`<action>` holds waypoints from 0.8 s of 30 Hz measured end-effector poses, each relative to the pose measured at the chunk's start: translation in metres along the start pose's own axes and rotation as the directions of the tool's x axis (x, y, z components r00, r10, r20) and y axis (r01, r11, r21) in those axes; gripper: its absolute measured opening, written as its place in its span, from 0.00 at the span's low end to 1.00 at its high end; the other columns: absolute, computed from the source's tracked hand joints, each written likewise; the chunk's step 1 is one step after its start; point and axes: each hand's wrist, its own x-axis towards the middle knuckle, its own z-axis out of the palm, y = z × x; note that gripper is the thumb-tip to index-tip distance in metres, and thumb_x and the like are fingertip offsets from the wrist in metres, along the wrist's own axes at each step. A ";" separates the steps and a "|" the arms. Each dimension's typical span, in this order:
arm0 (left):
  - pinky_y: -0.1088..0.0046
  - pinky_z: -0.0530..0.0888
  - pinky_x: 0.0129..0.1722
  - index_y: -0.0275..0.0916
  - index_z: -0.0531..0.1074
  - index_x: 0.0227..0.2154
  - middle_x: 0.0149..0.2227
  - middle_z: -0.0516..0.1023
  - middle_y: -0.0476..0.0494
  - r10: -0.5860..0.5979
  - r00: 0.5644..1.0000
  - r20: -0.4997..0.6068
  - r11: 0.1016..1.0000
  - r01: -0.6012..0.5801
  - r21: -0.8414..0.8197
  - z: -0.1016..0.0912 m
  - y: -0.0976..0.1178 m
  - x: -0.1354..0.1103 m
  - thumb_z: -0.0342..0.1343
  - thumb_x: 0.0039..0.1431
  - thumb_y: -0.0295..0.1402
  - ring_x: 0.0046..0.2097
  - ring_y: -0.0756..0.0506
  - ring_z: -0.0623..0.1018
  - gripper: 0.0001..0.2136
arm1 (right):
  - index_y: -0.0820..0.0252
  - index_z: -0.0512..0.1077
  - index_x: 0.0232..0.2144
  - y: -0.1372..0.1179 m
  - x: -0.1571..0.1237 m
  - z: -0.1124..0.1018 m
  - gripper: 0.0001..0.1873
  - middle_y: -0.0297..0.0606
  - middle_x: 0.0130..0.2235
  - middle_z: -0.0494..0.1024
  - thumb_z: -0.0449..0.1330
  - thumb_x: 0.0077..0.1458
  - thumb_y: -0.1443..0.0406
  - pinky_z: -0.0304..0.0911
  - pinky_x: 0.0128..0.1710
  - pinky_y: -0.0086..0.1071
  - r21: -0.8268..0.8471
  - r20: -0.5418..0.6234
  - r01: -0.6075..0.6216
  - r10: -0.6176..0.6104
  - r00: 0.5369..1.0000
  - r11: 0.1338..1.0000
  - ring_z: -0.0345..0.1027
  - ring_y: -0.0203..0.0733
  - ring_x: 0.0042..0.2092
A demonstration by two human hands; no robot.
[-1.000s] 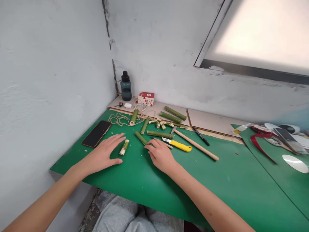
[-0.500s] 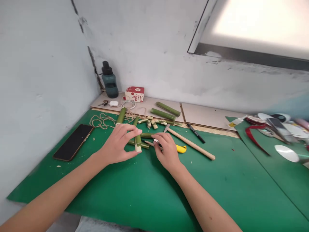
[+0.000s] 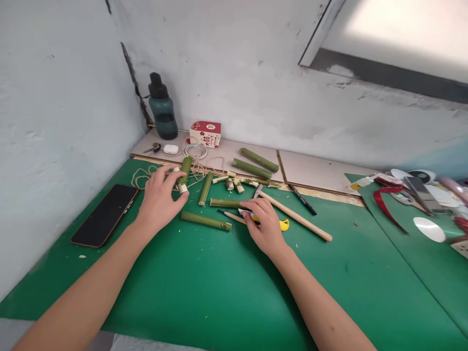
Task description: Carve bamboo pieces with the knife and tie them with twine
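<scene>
My left hand (image 3: pixel 161 197) pinches a short bamboo piece (image 3: pixel 182 183) with pale whittled ends between thumb and fingers, held upright in front of a thicker bamboo tube (image 3: pixel 186 167). My right hand (image 3: pixel 265 224) is curled over a yellow-handled knife (image 3: pixel 284 224), whose middle the fingers hide. Beside those fingers lies a pencil-like stick (image 3: pixel 234 217) with a dark tip. Green bamboo lengths lie between the hands: one nearest me (image 3: pixel 205 221), one slanting (image 3: pixel 206 188), and one touching the right fingertips (image 3: pixel 224 203).
A hammer (image 3: pixel 296 216) and black marker (image 3: pixel 302 199) lie to the right. Behind are small bamboo offcuts (image 3: pixel 238 185), twine (image 3: pixel 199 170), two bamboo tubes (image 3: pixel 252 168), a red-white box (image 3: pixel 205 134) and a bottle (image 3: pixel 163 114). A phone (image 3: pixel 105 214) lies left; assorted items (image 3: pixel 424 195) crowd the far right.
My left hand has carried the short bamboo piece left and away from me, off the bamboo lengths it was in front of. My right hand stays over the knife; the view has shifted slightly.
</scene>
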 end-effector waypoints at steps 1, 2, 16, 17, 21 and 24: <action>0.42 0.68 0.63 0.44 0.71 0.57 0.64 0.66 0.34 -0.005 0.999 0.053 1.000 0.004 0.026 0.002 -0.001 0.000 0.58 0.63 0.35 0.64 0.29 0.70 0.20 | 0.53 0.76 0.50 -0.003 -0.001 0.001 0.12 0.44 0.46 0.80 0.56 0.69 0.66 0.70 0.49 0.47 0.018 0.038 0.019 -0.020 0.999 1.000 0.71 0.50 0.48; 0.39 0.67 0.63 0.43 0.70 0.59 0.66 0.65 0.33 -0.006 0.995 0.096 0.999 0.001 0.052 0.004 0.000 -0.002 0.57 0.63 0.35 0.65 0.27 0.68 0.22 | 0.53 0.75 0.51 -0.007 -0.002 0.002 0.12 0.44 0.47 0.80 0.56 0.69 0.65 0.70 0.49 0.47 0.033 0.086 0.039 -0.042 0.995 0.999 0.71 0.50 0.48; 0.63 0.75 0.53 0.43 0.74 0.54 0.51 0.81 0.44 0.153 0.934 0.323 0.940 -0.037 -0.338 -0.001 0.036 -0.016 0.46 0.74 0.41 0.52 0.42 0.80 0.16 | 0.53 0.78 0.47 -0.016 -0.004 0.000 0.09 0.43 0.44 0.81 0.59 0.67 0.67 0.69 0.49 0.49 0.011 0.038 0.061 -0.062 0.997 0.998 0.69 0.51 0.47; 0.63 0.75 0.53 0.43 0.75 0.54 0.52 0.81 0.45 0.161 0.912 0.377 0.942 -0.028 -0.335 0.001 0.037 -0.017 0.45 0.75 0.44 0.53 0.41 0.80 0.18 | 0.52 0.78 0.47 -0.014 -0.003 -0.003 0.09 0.42 0.44 0.81 0.60 0.67 0.67 0.69 0.50 0.49 0.047 -0.017 0.048 -0.047 0.999 0.998 0.69 0.50 0.48; 0.63 0.75 0.51 0.43 0.76 0.53 0.51 0.81 0.43 0.185 0.868 0.461 0.936 -0.012 -0.353 0.009 0.047 -0.022 0.45 0.74 0.48 0.53 0.40 0.79 0.20 | 0.51 0.79 0.46 -0.010 -0.001 -0.009 0.10 0.41 0.45 0.78 0.60 0.66 0.67 0.71 0.48 0.44 0.287 -0.151 -0.061 0.108 0.983 0.956 0.72 0.47 0.49; 0.64 0.75 0.48 0.43 0.76 0.54 0.52 0.81 0.42 0.174 0.863 0.474 0.930 0.015 -0.368 0.012 0.050 -0.024 0.48 0.73 0.47 0.53 0.40 0.78 0.19 | 0.50 0.80 0.43 -0.010 -0.001 -0.009 0.08 0.39 0.45 0.76 0.64 0.63 0.66 0.73 0.44 0.39 0.548 -0.143 -0.171 0.293 0.945 0.819 0.73 0.45 0.48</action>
